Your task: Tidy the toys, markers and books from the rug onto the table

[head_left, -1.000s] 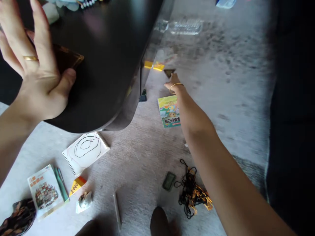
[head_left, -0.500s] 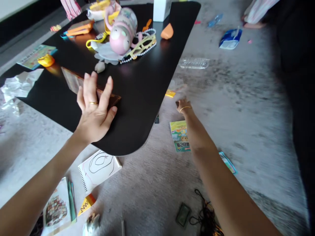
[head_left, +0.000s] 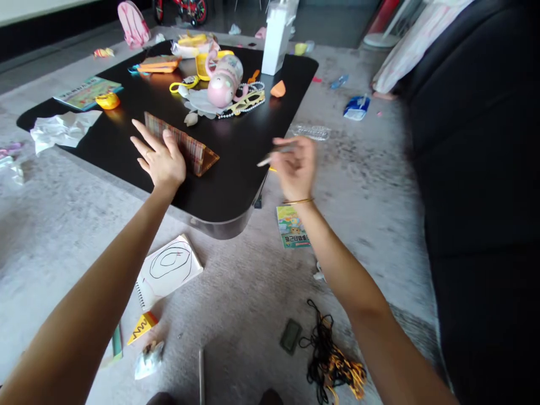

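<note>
My left hand (head_left: 162, 160), fingers spread, is beside a plaid triangular case (head_left: 189, 147) that stands on the black table (head_left: 219, 199). Nothing is gripped in it. My right hand (head_left: 296, 166) is raised at the table's right edge, its fingers pinched on a thin pale stick-like item (head_left: 265, 161), blurred by motion. Behind the case lie a pink doll-shaped bottle (head_left: 223, 84), a bead string with yellow glasses frames (head_left: 248, 103) and an orange heart-shaped piece (head_left: 278, 89).
Crumpled white paper (head_left: 63, 128) and a yellow toy (head_left: 108, 100) lie on the table's left. A white box (head_left: 275, 42) stands at the back. On the floor are a sketchbook (head_left: 171, 267), a booklet (head_left: 291, 228) and tangled cords (head_left: 331, 365). A black sofa (head_left: 476, 197) borders the right.
My right hand has risen from the floor to table height with the thin item. My left hand has come off the case's top to its near side. The view has tilted up.
</note>
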`<state>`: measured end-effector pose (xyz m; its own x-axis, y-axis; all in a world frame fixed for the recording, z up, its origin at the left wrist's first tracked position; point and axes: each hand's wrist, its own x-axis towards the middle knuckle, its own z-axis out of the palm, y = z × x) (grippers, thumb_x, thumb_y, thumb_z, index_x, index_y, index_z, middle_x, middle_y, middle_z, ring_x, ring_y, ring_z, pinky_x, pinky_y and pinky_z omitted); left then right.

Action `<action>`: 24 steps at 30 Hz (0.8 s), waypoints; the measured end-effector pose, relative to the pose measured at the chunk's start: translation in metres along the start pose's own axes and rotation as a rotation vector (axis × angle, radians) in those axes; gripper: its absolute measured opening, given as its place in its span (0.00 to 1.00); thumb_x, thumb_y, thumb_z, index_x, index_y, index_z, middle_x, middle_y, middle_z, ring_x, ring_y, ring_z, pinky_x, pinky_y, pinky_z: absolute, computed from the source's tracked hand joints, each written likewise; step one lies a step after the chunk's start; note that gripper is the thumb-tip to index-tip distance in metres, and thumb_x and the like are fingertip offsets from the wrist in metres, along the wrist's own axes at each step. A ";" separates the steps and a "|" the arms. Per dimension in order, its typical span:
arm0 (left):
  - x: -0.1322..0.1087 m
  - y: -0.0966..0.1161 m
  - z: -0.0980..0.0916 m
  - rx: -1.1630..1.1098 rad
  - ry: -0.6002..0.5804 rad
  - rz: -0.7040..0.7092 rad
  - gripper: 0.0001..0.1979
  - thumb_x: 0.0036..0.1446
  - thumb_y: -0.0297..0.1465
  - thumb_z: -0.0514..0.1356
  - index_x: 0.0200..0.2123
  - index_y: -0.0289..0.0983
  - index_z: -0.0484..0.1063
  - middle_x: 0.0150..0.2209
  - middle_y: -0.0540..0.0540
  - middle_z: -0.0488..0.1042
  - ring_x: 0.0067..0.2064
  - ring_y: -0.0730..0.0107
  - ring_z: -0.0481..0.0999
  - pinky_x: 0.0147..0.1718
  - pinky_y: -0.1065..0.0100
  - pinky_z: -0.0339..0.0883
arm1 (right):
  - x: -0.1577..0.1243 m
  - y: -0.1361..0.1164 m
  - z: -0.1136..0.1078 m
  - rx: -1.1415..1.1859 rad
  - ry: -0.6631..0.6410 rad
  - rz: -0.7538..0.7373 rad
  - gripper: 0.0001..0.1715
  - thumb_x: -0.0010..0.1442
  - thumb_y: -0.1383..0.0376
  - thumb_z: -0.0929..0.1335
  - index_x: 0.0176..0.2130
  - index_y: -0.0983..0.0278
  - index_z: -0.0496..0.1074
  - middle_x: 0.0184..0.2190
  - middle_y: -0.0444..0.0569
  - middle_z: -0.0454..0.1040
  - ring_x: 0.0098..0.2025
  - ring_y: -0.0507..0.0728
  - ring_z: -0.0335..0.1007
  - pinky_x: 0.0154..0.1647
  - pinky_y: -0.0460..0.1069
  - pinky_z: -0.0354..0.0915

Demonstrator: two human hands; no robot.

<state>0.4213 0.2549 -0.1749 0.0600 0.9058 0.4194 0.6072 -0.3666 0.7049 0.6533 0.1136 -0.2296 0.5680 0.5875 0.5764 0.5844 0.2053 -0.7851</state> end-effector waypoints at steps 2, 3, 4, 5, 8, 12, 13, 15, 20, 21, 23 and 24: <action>0.012 -0.006 0.003 -0.012 0.032 -0.076 0.38 0.66 0.53 0.32 0.71 0.34 0.36 0.72 0.40 0.36 0.72 0.54 0.25 0.63 0.33 0.35 | 0.001 -0.052 0.029 -0.053 -0.270 -0.039 0.21 0.62 0.56 0.67 0.53 0.58 0.64 0.46 0.48 0.74 0.42 0.55 0.75 0.43 0.51 0.72; 0.017 -0.008 0.004 -0.008 0.040 -0.096 0.39 0.66 0.52 0.30 0.70 0.31 0.36 0.72 0.38 0.38 0.72 0.54 0.28 0.63 0.34 0.36 | 0.000 -0.071 0.043 -0.081 -0.377 -0.055 0.21 0.62 0.57 0.67 0.53 0.59 0.65 0.45 0.47 0.75 0.42 0.55 0.75 0.45 0.52 0.72; 0.021 -0.008 0.004 -0.003 0.045 -0.113 0.40 0.66 0.52 0.29 0.70 0.28 0.36 0.71 0.35 0.42 0.72 0.54 0.30 0.62 0.35 0.38 | -0.001 -0.085 0.056 -0.110 -0.454 -0.066 0.22 0.62 0.58 0.68 0.54 0.60 0.65 0.45 0.48 0.75 0.42 0.55 0.76 0.47 0.52 0.72; 0.024 -0.008 0.004 0.001 0.044 -0.129 0.41 0.66 0.52 0.28 0.70 0.26 0.35 0.70 0.33 0.46 0.72 0.54 0.34 0.62 0.36 0.39 | -0.002 -0.094 0.068 -0.141 -0.506 -0.076 0.24 0.61 0.59 0.68 0.55 0.61 0.65 0.46 0.48 0.75 0.43 0.56 0.76 0.49 0.53 0.71; 0.025 -0.002 0.001 0.048 0.016 -0.194 0.41 0.66 0.50 0.28 0.69 0.22 0.31 0.67 0.30 0.56 0.71 0.52 0.46 0.60 0.40 0.42 | -0.001 -0.099 0.099 -0.208 -0.584 -0.122 0.29 0.61 0.59 0.69 0.59 0.65 0.63 0.50 0.53 0.73 0.50 0.60 0.74 0.56 0.56 0.67; 0.018 0.006 -0.004 0.166 -0.008 -0.235 0.37 0.68 0.45 0.36 0.70 0.26 0.28 0.68 0.31 0.51 0.68 0.53 0.55 0.62 0.45 0.42 | 0.024 -0.092 0.127 -0.259 -0.580 -0.150 0.35 0.63 0.55 0.67 0.63 0.69 0.58 0.56 0.54 0.69 0.58 0.61 0.67 0.62 0.59 0.60; 0.017 0.006 -0.004 0.193 -0.044 -0.215 0.37 0.68 0.45 0.37 0.70 0.27 0.29 0.69 0.31 0.49 0.68 0.52 0.53 0.63 0.45 0.41 | 0.035 -0.089 0.127 -0.277 -0.533 -0.133 0.36 0.64 0.55 0.67 0.64 0.69 0.56 0.57 0.53 0.67 0.59 0.59 0.65 0.63 0.58 0.60; 0.016 0.006 -0.004 0.249 -0.173 -0.151 0.40 0.67 0.48 0.39 0.69 0.25 0.32 0.70 0.30 0.45 0.70 0.49 0.47 0.64 0.42 0.34 | 0.057 -0.075 0.113 -0.310 -0.368 -0.087 0.34 0.67 0.57 0.65 0.65 0.68 0.53 0.59 0.51 0.66 0.59 0.55 0.65 0.62 0.54 0.61; 0.015 0.006 0.000 0.432 -0.395 -0.017 0.48 0.61 0.56 0.48 0.69 0.25 0.41 0.71 0.29 0.40 0.71 0.42 0.40 0.65 0.40 0.29 | 0.044 0.004 0.022 -0.694 0.137 0.287 0.27 0.68 0.74 0.50 0.64 0.69 0.55 0.59 0.57 0.63 0.61 0.52 0.61 0.63 0.52 0.59; 0.015 0.006 0.001 0.459 -0.401 -0.011 0.48 0.60 0.56 0.48 0.69 0.26 0.41 0.71 0.30 0.40 0.71 0.42 0.40 0.65 0.41 0.29 | 0.026 0.026 0.009 -0.730 0.105 0.361 0.27 0.67 0.76 0.50 0.62 0.73 0.57 0.57 0.62 0.64 0.60 0.56 0.63 0.63 0.57 0.60; 0.015 0.008 0.004 0.487 -0.391 -0.027 0.49 0.60 0.56 0.48 0.70 0.27 0.38 0.72 0.32 0.40 0.71 0.43 0.40 0.65 0.40 0.30 | -0.018 0.069 -0.002 -0.739 -0.040 0.416 0.24 0.65 0.76 0.53 0.57 0.75 0.63 0.50 0.63 0.70 0.54 0.60 0.69 0.57 0.59 0.66; 0.015 0.008 0.005 0.490 -0.369 -0.053 0.49 0.60 0.55 0.48 0.70 0.27 0.36 0.72 0.33 0.39 0.71 0.44 0.40 0.65 0.40 0.30 | -0.040 0.088 0.002 -0.718 -0.155 0.401 0.22 0.63 0.76 0.57 0.54 0.74 0.65 0.47 0.61 0.73 0.51 0.60 0.72 0.54 0.58 0.68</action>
<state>0.4313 0.2671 -0.1656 0.2366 0.9661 0.1037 0.9053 -0.2579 0.3374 0.6809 0.1097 -0.3220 0.7561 0.6214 0.2055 0.6120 -0.5599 -0.5585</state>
